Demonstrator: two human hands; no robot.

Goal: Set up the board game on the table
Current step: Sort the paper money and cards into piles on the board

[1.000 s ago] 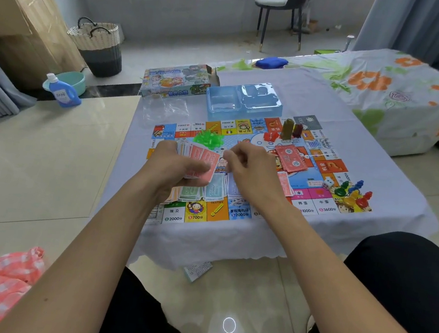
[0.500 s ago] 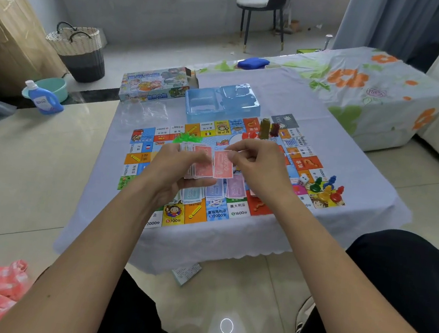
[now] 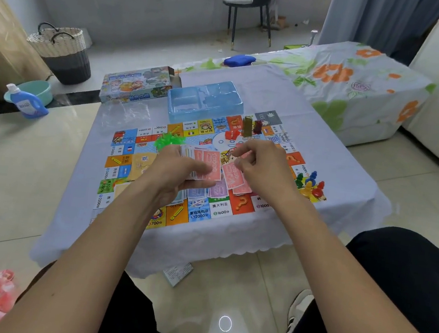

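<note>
Head view: two hands (image 3: 176, 172), one board (image 3: 142, 163).

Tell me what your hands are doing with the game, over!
Left hand grips stack of red paper play money. Right hand pinches one red note over colourful square game board. Nothing in the way.

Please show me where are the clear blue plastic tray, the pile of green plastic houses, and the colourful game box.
clear blue plastic tray (image 3: 181, 104), head view, left compartment floor.
pile of green plastic houses (image 3: 167, 140), head view, pile's middle.
colourful game box (image 3: 137, 85), head view, printed lid.
</note>
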